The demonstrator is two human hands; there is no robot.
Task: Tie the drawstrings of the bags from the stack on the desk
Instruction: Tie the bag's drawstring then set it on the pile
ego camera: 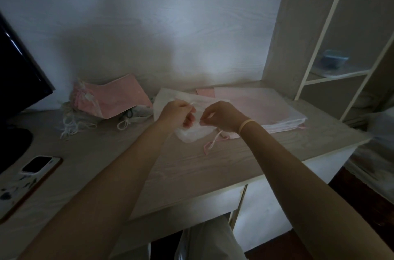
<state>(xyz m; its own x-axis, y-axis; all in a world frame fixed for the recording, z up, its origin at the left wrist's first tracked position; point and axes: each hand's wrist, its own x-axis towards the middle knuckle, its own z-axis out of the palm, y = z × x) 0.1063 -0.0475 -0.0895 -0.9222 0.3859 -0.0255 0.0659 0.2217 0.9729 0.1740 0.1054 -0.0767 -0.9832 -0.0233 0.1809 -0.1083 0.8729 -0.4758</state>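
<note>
Over at the far left of the desk (191, 166) I see a dark monitor (19, 80) and, nearer me, a phone (39, 164) lying flat; just past them sits a loose heap of pink and white bags (102, 103), their cords bunched and apparently knotted, which I take to be the finished pile. Moving toward the middle, my left hand (178, 113) is curled, its fingertips pinching one end of a white drawstring (193, 103) above the white bag (187, 131) that lies crumpled on the desk under both hands. My right hand (222, 118), a pale band at the wrist, is likewise curled and pinches what seems to be the other end of the cord, though the light is dim and I cannot make out the strand between its fingers. I judge the knot is being formed now: to do it well I would keep both ends taut and level, cross them close to the bag's mouth, and draw evenly so the gather closes without slack. A pink cord (212, 143) from another bag trails just beside the white one, so I would mind not to catch it. Further right lies the flat stack (266, 108) of pink and white bags, untied, and beyond it a shelf unit (328, 25).
</note>
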